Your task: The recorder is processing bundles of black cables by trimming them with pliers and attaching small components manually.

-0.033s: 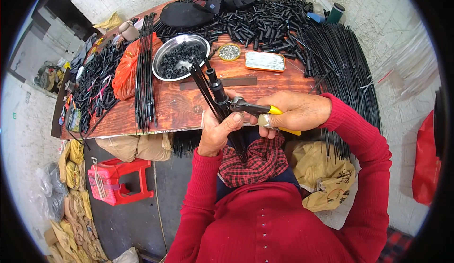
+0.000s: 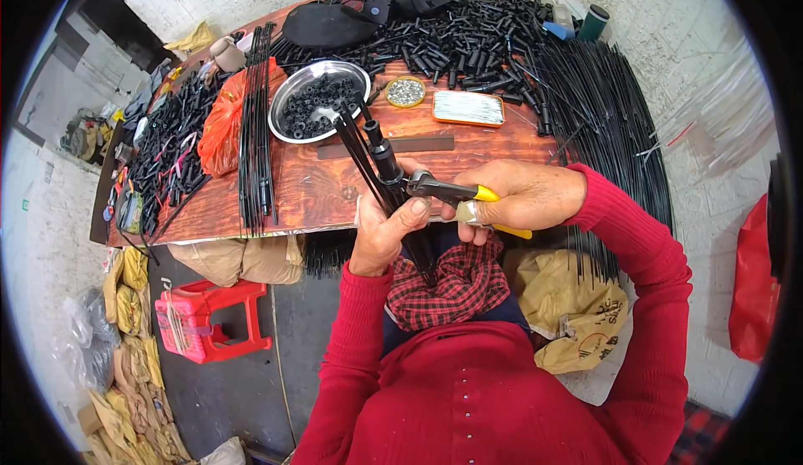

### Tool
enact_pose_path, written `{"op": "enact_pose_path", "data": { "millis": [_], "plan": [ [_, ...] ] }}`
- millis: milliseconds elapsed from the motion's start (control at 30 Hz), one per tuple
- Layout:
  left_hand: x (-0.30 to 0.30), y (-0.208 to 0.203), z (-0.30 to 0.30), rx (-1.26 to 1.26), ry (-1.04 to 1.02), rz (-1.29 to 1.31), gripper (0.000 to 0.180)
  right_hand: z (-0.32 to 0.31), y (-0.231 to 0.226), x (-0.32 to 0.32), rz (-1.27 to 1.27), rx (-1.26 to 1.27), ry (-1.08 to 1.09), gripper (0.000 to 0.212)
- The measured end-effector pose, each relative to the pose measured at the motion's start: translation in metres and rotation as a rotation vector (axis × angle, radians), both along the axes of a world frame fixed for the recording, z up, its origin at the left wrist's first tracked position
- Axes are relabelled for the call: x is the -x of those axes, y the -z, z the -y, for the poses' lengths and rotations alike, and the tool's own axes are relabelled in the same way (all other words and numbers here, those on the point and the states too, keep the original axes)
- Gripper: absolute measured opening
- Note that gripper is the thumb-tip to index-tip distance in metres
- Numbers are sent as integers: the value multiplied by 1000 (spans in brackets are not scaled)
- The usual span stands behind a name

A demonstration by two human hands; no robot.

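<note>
Several thin black rods (image 2: 368, 151) with a black sleeve (image 2: 383, 154) near their upper end stand tilted over the near edge of the bench (image 2: 309, 189), gripped low down so that the sleeved end rises free above the fist. The left hand (image 2: 386, 235) is closed round the rods, thumb pressed on top, steadying them just where the pliers (image 2: 435, 187) bite. The right hand (image 2: 519, 197) is wrapped tight on the yellow pliers handles, coming in from the right so the jaws meet the rods just above the left thumb; both hands touch or nearly touch there. Behind, within reach, sit a metal bowl (image 2: 288, 101) of small black parts, a small dish (image 2: 406, 91) of pale bits, a flat tin (image 2: 468, 108), and heaps of black tubes (image 2: 468, 43) and long rods (image 2: 255, 122).
</note>
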State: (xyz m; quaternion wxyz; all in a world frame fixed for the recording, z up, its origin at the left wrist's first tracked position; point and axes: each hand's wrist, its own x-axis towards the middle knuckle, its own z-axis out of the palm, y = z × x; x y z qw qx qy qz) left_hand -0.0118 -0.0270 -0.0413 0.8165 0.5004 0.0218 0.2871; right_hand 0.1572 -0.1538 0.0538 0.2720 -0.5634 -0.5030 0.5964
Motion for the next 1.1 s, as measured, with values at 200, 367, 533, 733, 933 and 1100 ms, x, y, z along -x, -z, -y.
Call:
{"op": "enact_pose_path", "data": {
  "millis": [200, 367, 533, 733, 933, 1100],
  "plan": [
    [4, 5, -6, 37, -31, 66, 50, 9, 0, 13, 55, -166, 236, 18],
    [-2, 4, -4, 23, 6, 88, 57, 4, 38, 23, 562, -798, 407, 25],
    [-2, 2, -1, 5, -46, 55, 67, -3, 39, 34, 680, -1101, 409, 24],
    [-6, 1, 0, -94, -128, -2, 66, -4, 41, 36, 789, -1079, 413, 27],
    [-11, 3, 5, -32, -147, 29, 61, -8, 45, 35, 257, -781, 626, 20],
    [-11, 4, 7, -27, -110, 79, 63, -16, 42, 42, -247, -528, 714, 14]
  ]
}}
